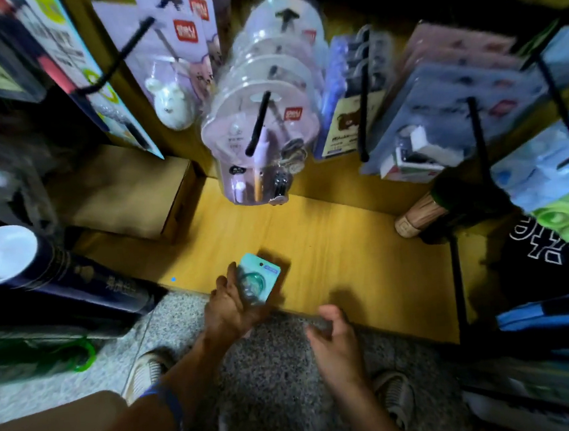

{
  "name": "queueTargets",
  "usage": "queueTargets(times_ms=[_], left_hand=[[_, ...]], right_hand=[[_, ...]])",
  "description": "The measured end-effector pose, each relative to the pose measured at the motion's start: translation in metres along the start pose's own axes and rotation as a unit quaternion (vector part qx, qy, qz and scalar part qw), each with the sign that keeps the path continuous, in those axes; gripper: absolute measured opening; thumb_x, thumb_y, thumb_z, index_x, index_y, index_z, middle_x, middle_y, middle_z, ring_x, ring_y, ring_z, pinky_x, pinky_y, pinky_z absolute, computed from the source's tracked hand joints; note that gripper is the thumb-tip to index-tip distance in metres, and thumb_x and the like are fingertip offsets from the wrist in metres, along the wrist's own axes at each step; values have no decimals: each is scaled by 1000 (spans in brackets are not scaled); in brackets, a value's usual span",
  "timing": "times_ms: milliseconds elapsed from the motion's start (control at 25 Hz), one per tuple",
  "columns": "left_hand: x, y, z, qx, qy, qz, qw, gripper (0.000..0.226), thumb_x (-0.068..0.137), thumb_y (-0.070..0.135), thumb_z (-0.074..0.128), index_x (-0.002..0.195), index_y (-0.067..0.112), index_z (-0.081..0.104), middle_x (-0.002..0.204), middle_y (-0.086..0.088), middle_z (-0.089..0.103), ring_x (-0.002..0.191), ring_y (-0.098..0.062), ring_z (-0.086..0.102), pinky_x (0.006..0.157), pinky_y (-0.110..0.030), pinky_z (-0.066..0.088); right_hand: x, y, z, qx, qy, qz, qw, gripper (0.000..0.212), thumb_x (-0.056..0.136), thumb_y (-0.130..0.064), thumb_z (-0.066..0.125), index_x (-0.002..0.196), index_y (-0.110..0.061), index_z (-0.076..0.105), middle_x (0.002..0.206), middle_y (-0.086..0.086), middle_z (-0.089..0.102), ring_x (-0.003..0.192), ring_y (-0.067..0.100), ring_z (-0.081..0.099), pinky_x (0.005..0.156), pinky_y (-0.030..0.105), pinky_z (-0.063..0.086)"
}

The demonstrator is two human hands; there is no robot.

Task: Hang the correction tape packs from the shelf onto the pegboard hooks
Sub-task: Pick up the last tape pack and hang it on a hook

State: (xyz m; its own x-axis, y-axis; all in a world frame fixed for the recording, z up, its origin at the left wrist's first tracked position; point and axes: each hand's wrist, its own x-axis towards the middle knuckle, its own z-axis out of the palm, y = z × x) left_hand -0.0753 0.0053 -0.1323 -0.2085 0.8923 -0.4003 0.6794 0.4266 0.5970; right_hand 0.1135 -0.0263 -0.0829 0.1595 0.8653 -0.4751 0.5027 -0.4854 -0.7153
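Note:
My left hand (231, 306) holds a teal correction tape pack (260, 279) just above the front edge of the yellow wooden shelf (330, 245). The pack has a clear blister and a small hang hole at its top. My right hand (334, 345) hovers lower and to the right with fingers loosely curled and nothing in it. Above the shelf, black pegboard hooks carry goods: one hook (258, 124) sticks out through a row of round clear blister packs (261, 128). A bare black hook (118, 58) juts out at upper left.
A brown cardboard box (122, 191) sits on the shelf's left. A dark tube with a white cap (50, 266) lies at far left. Purple carded packs (165, 53) and blue stationery packs (438, 105) hang on hooks. A wooden bundle (421, 217) lies at right. Speckled floor below.

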Motion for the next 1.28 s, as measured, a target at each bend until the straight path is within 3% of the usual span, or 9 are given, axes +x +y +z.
queueTargets(times_ms=[200,280,360,440,560,720,840,1080,1280], left_hand=[[-61,71,-55,-130,49,29,990,116,51,58,68,147,6,28,135,-15,48,124,-30,48,104,-26,34],[-85,93,-77,-206,50,70,975,104,56,50,74,146,19,32,129,0,52,123,-21,51,107,-27,37],[-111,109,-111,-253,41,107,961,81,67,24,84,136,32,41,125,9,57,116,-4,59,99,-31,50],[-135,120,-149,-218,31,125,967,76,72,23,83,134,41,42,122,14,60,109,8,58,92,-19,49],[-160,113,-200,-25,101,161,981,94,65,58,60,149,27,33,130,0,56,119,-18,53,101,-38,45],[-185,101,-261,52,195,122,972,89,66,51,57,147,19,37,127,-13,57,115,-33,54,97,-44,46],[-193,97,-309,82,258,142,952,91,65,57,51,146,18,40,125,-9,57,110,-32,56,94,-40,47],[-193,96,-388,82,328,137,931,85,68,64,49,144,26,40,124,-6,59,109,-32,57,89,-45,49],[-196,93,-414,100,363,133,917,83,71,63,46,145,25,40,131,-6,57,113,-32,54,88,-41,48]], right_hand=[[-14,-78,-4,145,-72,-1,987,26,82,-28,75,105,-26,61,94,-4,68,89,15,64,76,25,48],[-31,-115,-15,206,-108,-19,972,23,87,-16,71,109,-18,66,95,-3,72,83,9,67,72,20,51],[-50,-144,-30,238,-121,-67,961,25,87,-1,67,110,-11,67,93,-5,72,76,-1,68,68,13,52],[-65,-162,-45,240,-138,-112,954,27,87,0,67,112,-11,66,100,-2,73,84,2,70,72,18,55],[-89,-182,-70,155,-103,-205,961,23,84,-25,72,106,-20,65,105,-5,74,95,16,71,78,38,60],[-140,-238,-97,-16,-16,-403,915,35,80,-54,62,95,-22,59,93,-8,72,79,12,67,61,37,55],[-175,-296,-105,-7,-9,-484,875,30,82,-52,61,94,-26,58,96,-12,72,81,6,66,62,34,55],[-205,-414,-98,-67,10,-539,839,29,83,-44,64,89,-17,56,84,-5,68,72,21,58,62,39,49],[-209,-471,-72,-72,9,-548,833,31,83,-45,63,96,-16,60,90,-2,70,79,23,63,68,43,53]])
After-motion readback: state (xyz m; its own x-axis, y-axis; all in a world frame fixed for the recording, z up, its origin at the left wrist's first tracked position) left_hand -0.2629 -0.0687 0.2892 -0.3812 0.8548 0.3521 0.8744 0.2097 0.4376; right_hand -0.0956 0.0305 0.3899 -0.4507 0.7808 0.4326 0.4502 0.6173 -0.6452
